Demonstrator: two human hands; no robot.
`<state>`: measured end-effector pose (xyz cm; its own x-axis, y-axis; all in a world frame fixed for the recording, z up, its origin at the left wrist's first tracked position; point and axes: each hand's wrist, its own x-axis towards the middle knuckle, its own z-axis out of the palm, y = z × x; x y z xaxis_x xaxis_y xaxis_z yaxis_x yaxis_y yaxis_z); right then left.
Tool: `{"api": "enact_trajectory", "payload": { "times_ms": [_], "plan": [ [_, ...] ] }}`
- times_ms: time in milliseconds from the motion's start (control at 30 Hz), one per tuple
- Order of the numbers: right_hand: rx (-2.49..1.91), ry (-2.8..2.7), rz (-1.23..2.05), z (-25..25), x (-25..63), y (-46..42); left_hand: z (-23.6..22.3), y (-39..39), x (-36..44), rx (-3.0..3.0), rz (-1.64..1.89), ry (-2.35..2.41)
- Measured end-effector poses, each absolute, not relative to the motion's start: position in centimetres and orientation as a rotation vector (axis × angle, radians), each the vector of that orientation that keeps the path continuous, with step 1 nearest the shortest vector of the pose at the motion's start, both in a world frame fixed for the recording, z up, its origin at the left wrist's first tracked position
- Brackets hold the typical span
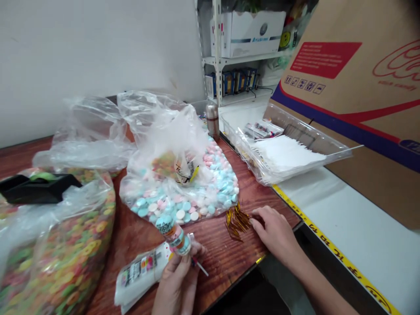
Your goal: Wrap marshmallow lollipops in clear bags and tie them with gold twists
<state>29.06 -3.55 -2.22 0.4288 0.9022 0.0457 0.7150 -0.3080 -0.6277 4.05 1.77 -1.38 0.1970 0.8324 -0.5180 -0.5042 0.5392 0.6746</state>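
Note:
My left hand [179, 280] is closed around the bottom of a narrow clear packet of pastel candies [175, 236], which tilts up and to the left. A thin white stick [201, 267] pokes out below the fingers. Under and beside that hand lies a stack of printed clear bags [138, 275]. My right hand [272, 227] rests at the table's front edge, thumb and forefinger pinched at the end of a pile of gold twist ties [236, 222]. How many ties the fingertips hold is hidden.
A large open bag of pastel candies [187, 205] lies behind my hands. To the left are a bag of candy rings [88, 249] and a black tape dispenser [41, 188]. A clear tray with white sticks [285, 153], a metal flask [212, 120] and a big carton [348, 100] stand right.

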Motion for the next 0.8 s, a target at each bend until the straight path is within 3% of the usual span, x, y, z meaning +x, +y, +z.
{"api": "enact_trajectory", "payload": {
  "times_ms": [200,800],
  "plan": [
    [-2.254,-1.367,0.272,-4.0,28.5,-3.3,-2.1,1.7,4.3,0.33,0.974,1.014],
    [-2.057,-1.331,0.253,-4.7,29.5,-3.5,-2.1,1.8,4.4,0.333,0.974,1.096]
  ]
}}
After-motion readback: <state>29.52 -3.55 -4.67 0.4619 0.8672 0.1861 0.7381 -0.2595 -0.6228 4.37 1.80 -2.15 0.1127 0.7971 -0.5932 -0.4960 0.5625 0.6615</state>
